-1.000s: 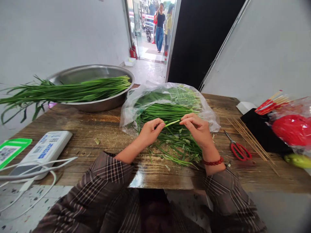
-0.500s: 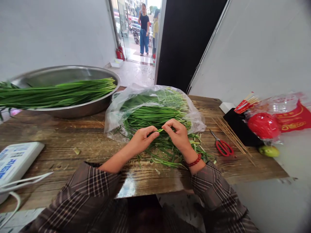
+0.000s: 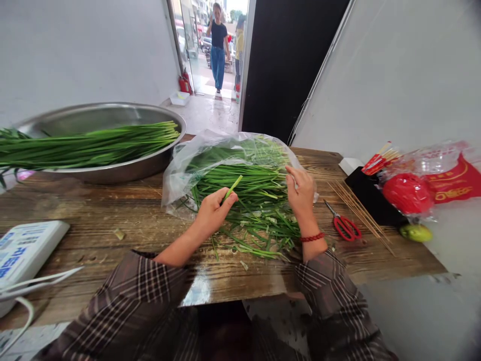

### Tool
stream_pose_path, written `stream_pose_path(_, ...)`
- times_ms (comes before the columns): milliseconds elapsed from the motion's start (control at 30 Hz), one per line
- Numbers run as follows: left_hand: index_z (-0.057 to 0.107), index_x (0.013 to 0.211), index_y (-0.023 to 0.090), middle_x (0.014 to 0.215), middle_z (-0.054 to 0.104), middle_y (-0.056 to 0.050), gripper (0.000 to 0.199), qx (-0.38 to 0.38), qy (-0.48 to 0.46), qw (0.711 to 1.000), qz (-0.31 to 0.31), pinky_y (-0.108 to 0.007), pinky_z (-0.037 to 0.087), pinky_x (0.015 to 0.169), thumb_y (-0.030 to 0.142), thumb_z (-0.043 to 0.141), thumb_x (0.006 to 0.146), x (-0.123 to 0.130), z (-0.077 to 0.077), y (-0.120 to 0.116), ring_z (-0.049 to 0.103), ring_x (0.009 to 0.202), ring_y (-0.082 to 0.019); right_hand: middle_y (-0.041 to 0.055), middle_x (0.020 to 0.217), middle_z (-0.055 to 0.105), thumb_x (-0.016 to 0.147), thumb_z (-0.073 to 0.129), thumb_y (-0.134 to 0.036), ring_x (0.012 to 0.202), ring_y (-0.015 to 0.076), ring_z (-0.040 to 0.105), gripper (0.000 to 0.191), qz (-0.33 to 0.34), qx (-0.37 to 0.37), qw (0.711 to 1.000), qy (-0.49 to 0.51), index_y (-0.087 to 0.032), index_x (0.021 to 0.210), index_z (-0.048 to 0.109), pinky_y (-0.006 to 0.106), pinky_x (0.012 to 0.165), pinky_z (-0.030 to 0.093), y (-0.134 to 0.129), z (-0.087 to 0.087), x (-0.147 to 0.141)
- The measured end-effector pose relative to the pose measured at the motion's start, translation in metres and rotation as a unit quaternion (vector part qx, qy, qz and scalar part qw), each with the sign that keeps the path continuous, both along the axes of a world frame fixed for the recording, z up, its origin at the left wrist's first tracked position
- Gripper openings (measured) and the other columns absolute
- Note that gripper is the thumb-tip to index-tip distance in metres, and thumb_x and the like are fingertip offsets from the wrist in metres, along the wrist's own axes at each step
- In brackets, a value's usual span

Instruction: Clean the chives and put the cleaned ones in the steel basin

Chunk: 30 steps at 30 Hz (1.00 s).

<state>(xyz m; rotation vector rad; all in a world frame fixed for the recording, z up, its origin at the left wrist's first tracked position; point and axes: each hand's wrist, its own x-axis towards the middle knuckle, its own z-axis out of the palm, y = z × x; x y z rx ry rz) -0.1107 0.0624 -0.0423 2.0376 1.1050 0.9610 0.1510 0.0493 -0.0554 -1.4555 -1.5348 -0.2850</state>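
Stalk (image 3: 234,185) sits up in the left hand (image 3: 213,213), pinched pretty snugly between thumb and fingers, over the near edge of the bag (image 3: 176,175). Its long axis runs on a slant, visible tip aimed away from the person and off to the right. Looks skinny, straight and smooth, kinda bright yellow-green; lower end's hidden in the grip. Right hand (image 3: 299,188) is half open by the bag's right side, fingers loosely bent, can't tell if any scrap's in there.

From above its near edge, the wooden table (image 3: 139,210) is viewed closely, forward and down, toward the doorway (image 3: 205,82).
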Motion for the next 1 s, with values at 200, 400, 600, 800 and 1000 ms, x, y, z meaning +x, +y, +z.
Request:
stream_pose_path(200, 0.058, 0.076, 0.017, 0.064, 0.049, 0.003, 0.036, 0.025, -0.002, 1.000, 0.005, -0.024, 0.035, 0.062, 0.043, 0.041, 0.093, -0.001, -0.002, 0.000, 0.045, 0.064, -0.012, 0.0093, 0.104, 0.071, 0.094, 0.052, -0.032, 0.102, 0.0240, 0.060, 0.024, -0.027, -0.059, 0.995, -0.074, -0.021, 0.106, 0.069, 0.042, 0.094, 0.043, 0.006, -0.013, 0.005)
stream_pose_path(400, 0.061, 0.080, 0.016, 0.069, 0.055, 0.001, 0.034, 0.108, -0.036, 0.993, 0.021, -0.024, 0.041, 0.065, 0.038, 0.041, 0.097, 0.000, -0.003, -0.003, 0.052, 0.067, -0.012, 0.0046, 0.092, 0.071, 0.087, 0.062, -0.036, 0.083, 0.0195, 0.064, 0.016, 0.109, -0.041, 0.976, 0.183, -0.023, 0.094, 0.069, 0.035, 0.074, 0.051, -0.004, 0.002, -0.005)
stream_pose_path(600, 0.064, 0.103, 0.016, 0.097, 0.065, -0.007, 0.023, 0.307, -0.082, 0.948, 0.036, -0.031, 0.048, 0.083, 0.026, 0.044, 0.098, 0.000, 0.006, -0.013, 0.059, 0.093, -0.016, -0.0010, 0.086, 0.072, 0.080, 0.073, -0.037, 0.074, 0.0141, 0.068, 0.016, 0.290, -0.113, 0.869, 0.385, -0.027, 0.092, 0.070, 0.030, 0.073, 0.055, -0.018, 0.011, -0.025)
stream_pose_path(800, 0.061, 0.116, 0.016, 0.117, 0.066, -0.011, 0.026, 0.306, -0.035, 0.951, -0.028, -0.036, 0.046, 0.097, 0.024, 0.045, 0.097, 0.006, 0.004, -0.012, 0.059, 0.112, -0.020, -0.0005, 0.081, 0.071, 0.080, 0.073, -0.040, 0.070, 0.0135, 0.067, 0.019, 0.356, -0.204, 0.838, 0.360, -0.025, 0.090, 0.071, 0.029, 0.070, 0.055, -0.022, 0.008, -0.043)
stream_pose_path(1000, 0.058, 0.076, 0.018, 0.069, 0.059, 0.000, 0.030, 0.105, 0.076, 0.988, -0.080, -0.025, 0.038, 0.059, 0.031, 0.042, 0.097, 0.005, -0.005, -0.004, 0.054, 0.063, -0.013, -0.0004, 0.078, 0.070, 0.080, 0.071, -0.042, 0.069, 0.0127, 0.065, 0.024, 0.338, -0.223, 0.842, 0.356, -0.023, 0.093, 0.068, 0.027, 0.068, 0.053, -0.018, 0.002, -0.054)
